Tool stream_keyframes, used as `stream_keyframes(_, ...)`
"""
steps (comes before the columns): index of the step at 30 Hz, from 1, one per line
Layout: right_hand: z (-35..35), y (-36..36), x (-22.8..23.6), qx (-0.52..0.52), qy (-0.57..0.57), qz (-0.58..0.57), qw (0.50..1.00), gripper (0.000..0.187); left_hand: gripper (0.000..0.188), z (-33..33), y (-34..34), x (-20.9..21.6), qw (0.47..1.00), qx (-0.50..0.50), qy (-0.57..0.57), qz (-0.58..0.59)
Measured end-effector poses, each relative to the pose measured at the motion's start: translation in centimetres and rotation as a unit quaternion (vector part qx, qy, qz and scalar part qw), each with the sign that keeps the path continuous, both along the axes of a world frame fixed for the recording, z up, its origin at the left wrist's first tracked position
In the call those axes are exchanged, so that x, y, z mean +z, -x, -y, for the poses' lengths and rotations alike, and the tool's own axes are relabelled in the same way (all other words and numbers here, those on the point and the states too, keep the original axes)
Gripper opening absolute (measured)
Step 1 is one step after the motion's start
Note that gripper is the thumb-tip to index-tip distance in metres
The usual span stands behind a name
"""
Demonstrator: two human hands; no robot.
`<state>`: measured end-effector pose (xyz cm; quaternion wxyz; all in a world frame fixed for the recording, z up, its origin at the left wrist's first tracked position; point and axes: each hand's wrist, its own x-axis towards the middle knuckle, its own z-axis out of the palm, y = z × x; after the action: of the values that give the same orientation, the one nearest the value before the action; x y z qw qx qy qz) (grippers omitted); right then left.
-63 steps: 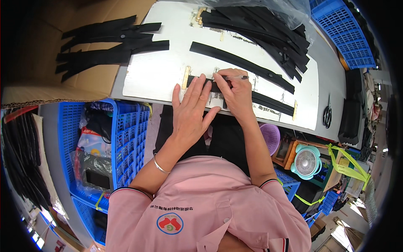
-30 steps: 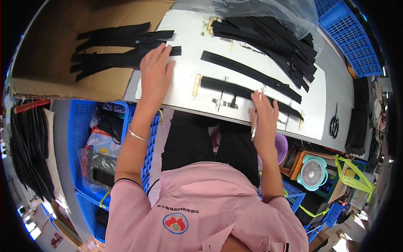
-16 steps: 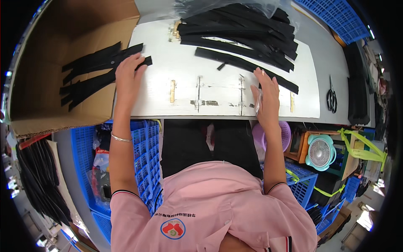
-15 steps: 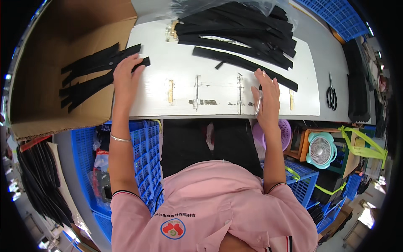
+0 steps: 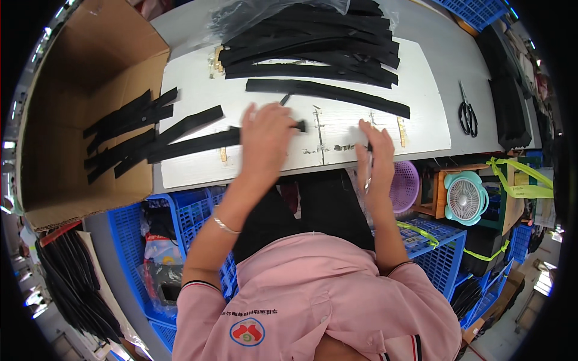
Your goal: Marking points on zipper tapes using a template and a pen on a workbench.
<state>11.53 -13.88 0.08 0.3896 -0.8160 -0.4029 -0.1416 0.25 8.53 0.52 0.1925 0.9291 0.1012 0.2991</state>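
Note:
My left hand (image 5: 265, 141) is over the white board (image 5: 198, 171), its fingers closed on a black fabric strip (image 5: 201, 144). One end of that strip trails toward the cardboard box, and the other pokes out past my fingertips. My right hand (image 5: 376, 156) is near the board's front edge, a slim silvery pen (image 5: 368, 171) tucked in it and its fingertips close to the board. Beyond both hands lies another black strip (image 5: 337, 95) with a small dark tab, like a zipper pull, beside it. Dark marks are drawn on the board between my hands.
A heap of black strips (image 5: 313, 42) under clear plastic lies at the back. More strips (image 5: 129, 120) spread at the mouth of the cardboard box (image 5: 90, 198). Black-handled scissors (image 5: 468, 117) lie at right. Below the table are blue crates, a purple basket (image 5: 404, 186) and a small fan (image 5: 465, 198).
My left hand has moved right from the box with a black strip, drawing it across the board. My right hand has come off the single strip and moved nearer. The whole view has shifted slightly.

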Motion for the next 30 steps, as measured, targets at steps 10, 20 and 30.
stream_keyframes(10, 1.6, 0.2, -1.3, 0.018, 0.127, 0.094, 0.987, 0.059, 0.047, 6.4, -0.1, -0.3, 0.997, 0.002, 0.068, -0.030)
stream_keyframes(20, 6.4, -4.3, -1.5, -0.068, 0.139, 0.093, 0.984, 0.062, 0.058, 2.6, 6.9, -1.0, 0.985, 0.120, 0.010, -0.127)
stream_keyframes(30, 6.5, -4.0, -1.6, -0.087, 0.170, 0.088, 0.978, 0.044, 0.059, 2.2, 8.6, -1.3, 0.982, 0.145, 0.024, -0.115)
